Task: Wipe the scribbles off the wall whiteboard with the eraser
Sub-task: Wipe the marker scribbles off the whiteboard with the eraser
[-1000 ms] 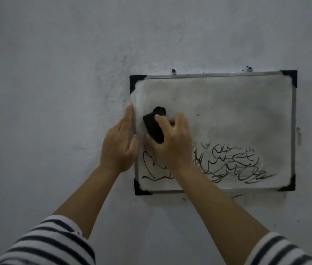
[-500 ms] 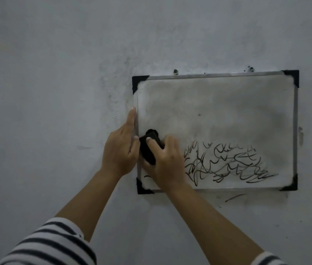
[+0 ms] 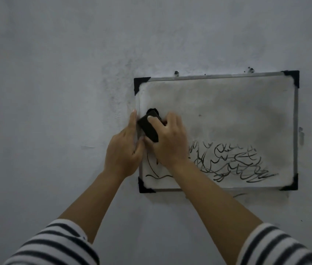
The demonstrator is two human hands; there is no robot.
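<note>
A small whiteboard (image 3: 227,104) with a metal frame and black corner caps hangs on the wall. Its upper half is smeared grey and free of lines. Black scribbles (image 3: 233,161) fill the lower middle, and a few strokes (image 3: 151,173) remain at the lower left. My right hand (image 3: 170,142) grips a black eraser (image 3: 148,127) and presses it against the board near its left edge. My left hand (image 3: 122,152) lies flat on the wall, fingers against the board's left frame, holding nothing.
The grey wall (image 3: 55,92) around the board carries smudges and small marks. Two nails (image 3: 176,73) stick out just above the top frame. A stray ink stroke (image 3: 239,195) sits on the wall under the board's bottom edge.
My right hand slid the eraser down toward the lower left corner, then back up along the left edge. The left hand stayed on the frame.
</note>
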